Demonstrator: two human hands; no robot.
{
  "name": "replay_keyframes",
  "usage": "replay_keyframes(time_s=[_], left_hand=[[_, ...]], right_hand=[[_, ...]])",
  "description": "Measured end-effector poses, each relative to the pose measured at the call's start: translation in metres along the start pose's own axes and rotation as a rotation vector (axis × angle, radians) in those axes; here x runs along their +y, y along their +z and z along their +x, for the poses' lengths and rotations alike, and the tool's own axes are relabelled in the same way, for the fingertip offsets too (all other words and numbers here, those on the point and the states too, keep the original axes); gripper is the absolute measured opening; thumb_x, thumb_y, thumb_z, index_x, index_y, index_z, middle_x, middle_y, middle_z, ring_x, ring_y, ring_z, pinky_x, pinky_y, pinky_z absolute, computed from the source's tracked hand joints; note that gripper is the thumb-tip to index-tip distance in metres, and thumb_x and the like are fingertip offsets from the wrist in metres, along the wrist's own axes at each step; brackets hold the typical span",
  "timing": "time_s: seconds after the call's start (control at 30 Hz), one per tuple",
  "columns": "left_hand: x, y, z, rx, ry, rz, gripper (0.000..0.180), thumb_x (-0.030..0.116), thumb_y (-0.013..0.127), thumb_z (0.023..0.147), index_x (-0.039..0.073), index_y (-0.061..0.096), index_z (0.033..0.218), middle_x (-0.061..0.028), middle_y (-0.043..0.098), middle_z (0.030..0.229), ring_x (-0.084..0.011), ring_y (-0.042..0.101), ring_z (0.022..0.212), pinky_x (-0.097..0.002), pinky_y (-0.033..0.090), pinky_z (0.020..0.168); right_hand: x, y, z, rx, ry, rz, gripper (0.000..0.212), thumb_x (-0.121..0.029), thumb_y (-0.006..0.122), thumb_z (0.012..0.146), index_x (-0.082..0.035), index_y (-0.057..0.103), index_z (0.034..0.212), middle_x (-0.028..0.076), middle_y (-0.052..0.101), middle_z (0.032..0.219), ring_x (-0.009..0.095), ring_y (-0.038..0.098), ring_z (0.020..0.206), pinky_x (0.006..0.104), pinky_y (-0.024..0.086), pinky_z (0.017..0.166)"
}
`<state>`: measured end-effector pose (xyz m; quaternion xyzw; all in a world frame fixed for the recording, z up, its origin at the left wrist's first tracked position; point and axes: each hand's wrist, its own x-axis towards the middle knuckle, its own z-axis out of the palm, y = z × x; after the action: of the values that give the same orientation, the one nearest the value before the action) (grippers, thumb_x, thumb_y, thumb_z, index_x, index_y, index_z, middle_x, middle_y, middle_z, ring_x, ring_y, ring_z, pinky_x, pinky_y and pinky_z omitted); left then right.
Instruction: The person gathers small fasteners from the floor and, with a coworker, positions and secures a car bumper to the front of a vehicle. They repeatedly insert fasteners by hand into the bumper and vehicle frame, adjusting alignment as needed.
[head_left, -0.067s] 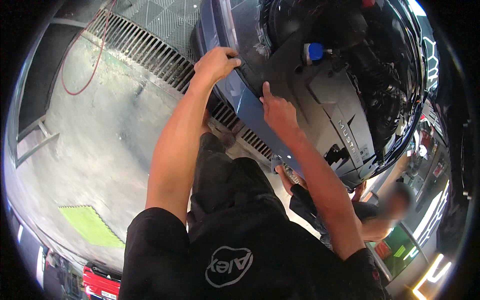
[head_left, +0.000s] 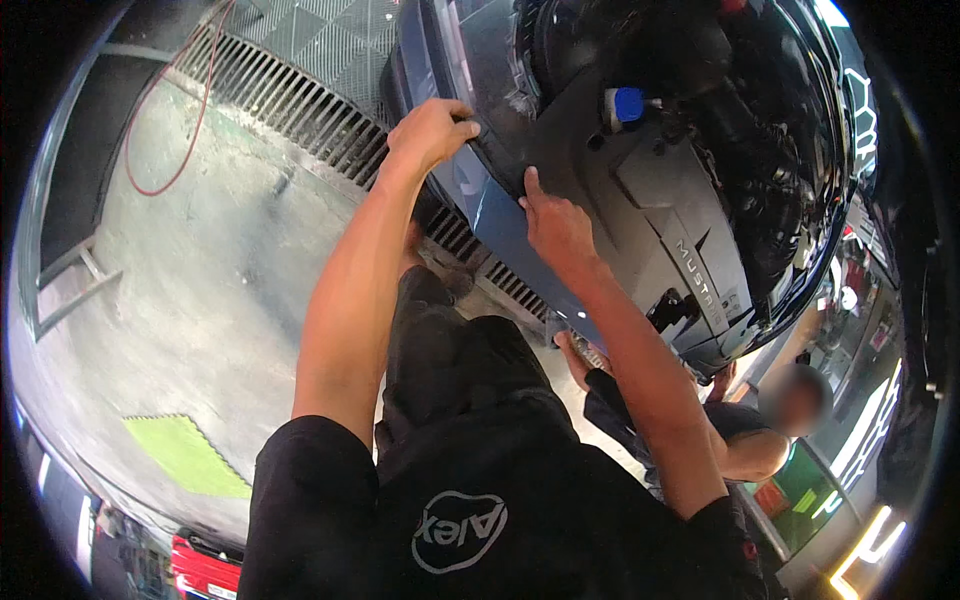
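Note:
My left hand (head_left: 432, 132) is at the blue-grey front edge of a car (head_left: 530, 240) with its hood up. Its fingers are bent, and the thumb and index finger come close together at the dark seam by the headlight. Whatever lies between them is too small to make out. To its right, my right hand (head_left: 562, 230) rests at the same edge. The index finger reaches forward along the black plastic cover panel (head_left: 640, 190), with the thumb beside it; the other fingers are mostly hidden underneath.
A blue cap (head_left: 628, 104) stands up in the engine bay beyond the cover. Beside the car at lower right a co-worker (head_left: 745, 440) crouches, one hand (head_left: 574, 362) near the bumper. A floor grating (head_left: 290, 100) runs beneath the car front. A red hose (head_left: 205, 110) and green mat (head_left: 185, 455) lie left.

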<state>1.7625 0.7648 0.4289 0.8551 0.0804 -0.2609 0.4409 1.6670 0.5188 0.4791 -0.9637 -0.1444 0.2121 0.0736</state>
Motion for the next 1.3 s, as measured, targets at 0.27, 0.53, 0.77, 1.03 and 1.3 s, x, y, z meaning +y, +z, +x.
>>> replay_keyframes(time_s=[0.27, 0.53, 0.77, 1.03, 1.3], left_hand=[[0.034, -0.039, 0.000, -0.260, -0.091, -0.509, 0.040, 0.031, 0.075, 0.104, 0.000, 0.073, 0.129, -0.0073, 0.074, 0.104, -0.0217, 0.070, 0.091, -0.0390, 0.057, 0.083], [0.101, -0.053, 0.031, -0.418, 0.114, -0.915, 0.046, 0.011, 0.061, 0.110, -0.005, 0.048, 0.152, -0.0128, 0.071, 0.119, -0.0235, 0.075, 0.102, -0.0395, 0.065, 0.084], [0.095, -0.015, 0.100, -0.268, -0.006, -0.868, 0.040, 0.007, 0.056, 0.112, -0.006, 0.048, 0.148, -0.0176, 0.064, 0.123, -0.0300, 0.073, 0.101, -0.0448, 0.066, 0.089], [0.063, -0.019, 0.092, -0.352, 0.048, -0.888, 0.060, 0.009, 0.064, 0.107, -0.011, 0.035, 0.156, -0.0207, 0.065, 0.119, -0.0318, 0.073, 0.101, -0.0419, 0.065, 0.082], [0.006, -0.071, -0.021, -0.262, 0.049, -0.502, 0.036, 0.017, 0.061, 0.111, -0.010, 0.063, 0.135, -0.0122, 0.073, 0.108, -0.0169, 0.068, 0.083, -0.0287, 0.057, 0.073]], right_hand=[[-0.014, -0.031, -0.061, 0.141, 0.482, 1.101, 0.039, -0.029, 0.064, 0.110, -0.002, 0.072, 0.137, 0.006, 0.067, 0.075, 0.016, 0.057, 0.058, 0.0319, 0.045, 0.055], [-0.033, -0.009, -0.155, 0.272, 0.890, 1.983, 0.040, -0.048, 0.062, 0.112, -0.009, 0.066, 0.106, -0.004, 0.051, 0.074, 0.006, 0.043, 0.057, 0.0216, 0.031, 0.047], [-0.079, 0.027, -0.174, 0.381, 0.837, 2.426, 0.042, -0.051, 0.056, 0.113, -0.013, 0.058, 0.098, -0.001, 0.053, 0.078, 0.009, 0.047, 0.063, 0.0222, 0.035, 0.047], [-0.140, 0.062, -0.135, 0.686, 0.830, 2.742, 0.039, -0.045, 0.058, 0.111, -0.008, 0.068, 0.105, 0.007, 0.069, 0.095, 0.020, 0.066, 0.077, 0.0295, 0.051, 0.057], [-0.189, 0.052, -0.084, 0.839, 0.445, 2.951, 0.047, -0.040, 0.052, 0.112, 0.003, 0.068, 0.117, 0.019, 0.073, 0.109, 0.033, 0.076, 0.101, 0.0453, 0.068, 0.089]])
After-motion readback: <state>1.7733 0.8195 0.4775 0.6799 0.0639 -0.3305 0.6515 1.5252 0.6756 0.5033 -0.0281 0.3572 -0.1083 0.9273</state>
